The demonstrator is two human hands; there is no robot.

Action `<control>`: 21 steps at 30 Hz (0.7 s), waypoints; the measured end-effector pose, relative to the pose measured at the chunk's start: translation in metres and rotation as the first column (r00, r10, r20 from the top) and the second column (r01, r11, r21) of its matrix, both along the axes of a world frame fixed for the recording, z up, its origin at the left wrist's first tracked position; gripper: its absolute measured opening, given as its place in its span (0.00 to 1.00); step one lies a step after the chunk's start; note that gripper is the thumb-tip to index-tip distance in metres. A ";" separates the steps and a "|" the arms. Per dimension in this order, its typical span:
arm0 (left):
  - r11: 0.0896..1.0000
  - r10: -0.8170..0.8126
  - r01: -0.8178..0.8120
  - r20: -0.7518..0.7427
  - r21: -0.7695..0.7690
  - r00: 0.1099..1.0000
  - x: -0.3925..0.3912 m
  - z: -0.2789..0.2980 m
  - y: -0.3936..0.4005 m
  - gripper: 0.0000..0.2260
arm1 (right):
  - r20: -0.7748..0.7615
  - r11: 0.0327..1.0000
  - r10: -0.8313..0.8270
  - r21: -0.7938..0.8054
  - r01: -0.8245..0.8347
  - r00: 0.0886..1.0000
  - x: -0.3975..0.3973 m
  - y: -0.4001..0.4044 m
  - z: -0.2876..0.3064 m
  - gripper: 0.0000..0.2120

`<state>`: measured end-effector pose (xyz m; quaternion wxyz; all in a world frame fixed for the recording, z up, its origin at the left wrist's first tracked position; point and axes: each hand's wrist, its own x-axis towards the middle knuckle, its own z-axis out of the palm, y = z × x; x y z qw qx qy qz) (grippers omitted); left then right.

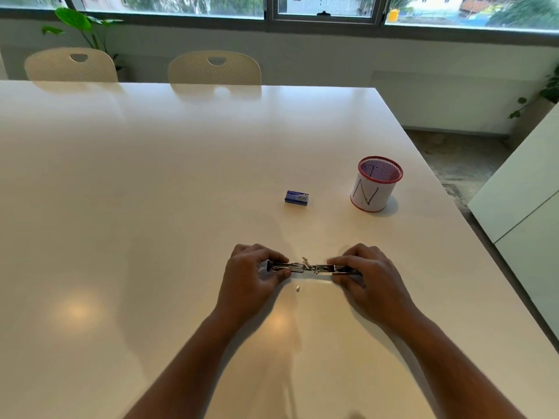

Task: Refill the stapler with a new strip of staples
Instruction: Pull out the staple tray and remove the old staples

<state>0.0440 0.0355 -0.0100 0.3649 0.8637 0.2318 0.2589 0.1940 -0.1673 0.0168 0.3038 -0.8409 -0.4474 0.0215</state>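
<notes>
Head view: one stapler [313, 268], bright metal, swung fully open and stretched flat in a long thin line, running from 9 to 3 o'clock just above the white table [151, 207]. At mid-length, a hinge with a small metal tab sticking upward. Left half showing an open channel; whether any staples sit inside, too small to tell.

Left hand [251, 278] at the 9 o'clock end, fingers [272, 255] curled narrowly over the top with the thumb beneath, pinching that end. Right hand [367, 278] at the 3 o'clock end, fingers likewise closed down over the metal, covering much of that half. Both forearms reaching in from 6 o'clock.

One small pale fragment [298, 288] lying on the table just at 6 o'clock of the stapler's hinge, apart from both hands; too small to identify.

One blue staple box [296, 198] at 12 o'clock of the stapler, well apart, lying flat and closed as far as visible. One red mesh cup [376, 184] wrapped in white paper bearing a hand-drawn "N", upright toward 1 o'clock, beside the box and not touching.

Two cream chairs [71, 65] [214, 68] tucked at the far table edge, toward 11 and 12 o'clock. One leafy plant [75, 21] behind the left chair, below the windows.
</notes>
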 end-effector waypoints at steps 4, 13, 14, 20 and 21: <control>0.998 0.058 -0.058 0.000 0.012 0.998 0.001 -0.004 -0.005 0.10 | -0.017 1.000 -0.019 0.003 0.019 1.000 0.000 0.001 -0.003 0.14; 0.997 0.060 -0.058 -0.038 0.049 0.997 -0.005 0.005 -0.012 0.11 | -0.028 0.997 -0.077 0.020 0.078 0.997 -0.003 -0.001 -0.012 0.13; 0.997 0.058 -0.056 -0.038 0.044 0.998 -0.005 0.005 -0.012 0.12 | -0.027 0.996 -0.084 0.022 0.085 0.996 -0.004 -0.001 -0.013 0.13; 0.995 0.064 -0.059 -0.059 0.084 0.996 -0.016 0.007 -0.012 0.17 | 0.017 0.992 -0.117 0.056 0.116 0.993 -0.011 -0.005 -0.013 0.18; 0.992 0.065 -0.057 -0.072 0.114 0.995 -0.020 0.007 -0.012 0.18 | 0.042 0.988 -0.138 0.080 0.135 0.990 -0.013 -0.005 -0.014 0.17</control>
